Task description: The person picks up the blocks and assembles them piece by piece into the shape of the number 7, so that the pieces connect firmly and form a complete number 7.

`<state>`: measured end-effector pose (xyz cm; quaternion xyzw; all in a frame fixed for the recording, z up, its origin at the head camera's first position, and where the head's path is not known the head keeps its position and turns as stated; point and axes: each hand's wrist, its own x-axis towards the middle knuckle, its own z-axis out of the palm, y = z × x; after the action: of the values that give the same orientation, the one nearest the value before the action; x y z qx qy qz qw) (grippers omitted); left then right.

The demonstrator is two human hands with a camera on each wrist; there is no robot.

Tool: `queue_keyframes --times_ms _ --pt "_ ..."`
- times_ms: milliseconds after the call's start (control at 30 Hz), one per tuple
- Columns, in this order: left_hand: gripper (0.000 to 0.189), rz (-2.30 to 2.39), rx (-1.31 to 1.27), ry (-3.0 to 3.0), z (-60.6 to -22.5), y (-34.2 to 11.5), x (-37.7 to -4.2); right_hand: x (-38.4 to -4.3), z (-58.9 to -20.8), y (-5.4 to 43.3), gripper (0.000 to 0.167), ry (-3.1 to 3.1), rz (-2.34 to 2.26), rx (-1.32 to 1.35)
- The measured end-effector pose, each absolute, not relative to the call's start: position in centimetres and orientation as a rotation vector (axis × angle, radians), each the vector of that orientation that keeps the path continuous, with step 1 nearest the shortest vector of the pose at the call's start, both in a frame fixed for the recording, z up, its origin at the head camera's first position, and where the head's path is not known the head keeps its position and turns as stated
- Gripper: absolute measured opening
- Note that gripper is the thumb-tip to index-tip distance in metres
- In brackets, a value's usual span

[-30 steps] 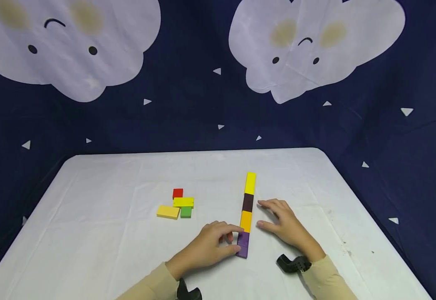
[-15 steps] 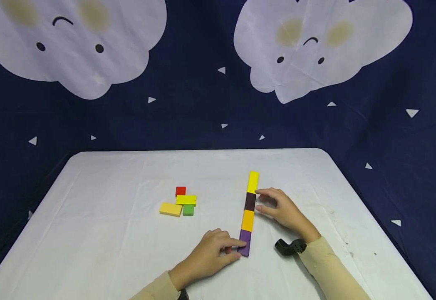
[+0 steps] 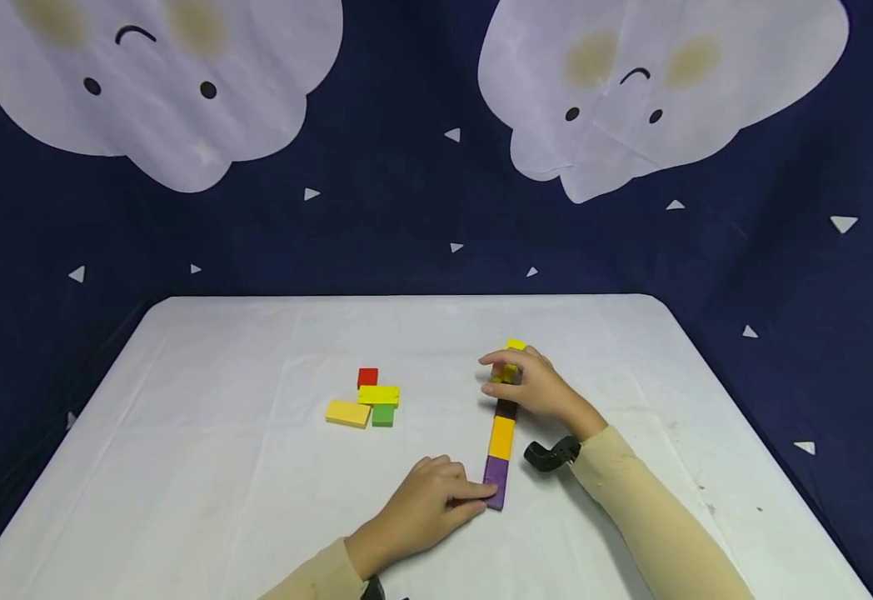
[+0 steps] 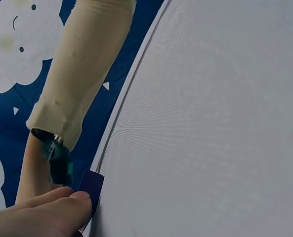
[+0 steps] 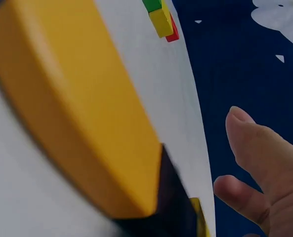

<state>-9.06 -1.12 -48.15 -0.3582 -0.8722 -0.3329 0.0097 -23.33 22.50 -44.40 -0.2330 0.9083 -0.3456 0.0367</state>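
Note:
A straight row of flat blocks runs away from me in the head view: purple (image 3: 496, 471), orange (image 3: 501, 437), dark brown (image 3: 506, 409) and a far yellow block (image 3: 516, 342). My left hand (image 3: 425, 502) rests at the near end, its index finger straight on top of the purple block and its thumb by the left edge. Across the far part of the row reaches my right hand (image 3: 537, 386), thumb and fingers apart over the yellow and dark brown blocks, partly hiding them. The orange block (image 5: 87, 108) looms large in the right wrist view, beside the right thumb.
Left of the row lies a loose group: a red block (image 3: 367, 378), a yellow block (image 3: 378, 396), a green block (image 3: 382, 415) and a pale yellow block (image 3: 347, 413). They are on the white table (image 3: 219, 467). A dark blue curtain (image 3: 376, 217) with clouds hangs behind.
My right hand has moved from the right of the row forward and left, over its far end. The left index finger has slid nearer me on the purple block.

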Motion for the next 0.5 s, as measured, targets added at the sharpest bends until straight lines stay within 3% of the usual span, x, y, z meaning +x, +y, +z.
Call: queue_keyframes --times_ms 500 --pt "0.025 -1.014 -1.115 -2.702 -48.1 -1.1 -9.2 -26.2 -42.9 19.7 0.044 2.691 -1.018 -0.77"
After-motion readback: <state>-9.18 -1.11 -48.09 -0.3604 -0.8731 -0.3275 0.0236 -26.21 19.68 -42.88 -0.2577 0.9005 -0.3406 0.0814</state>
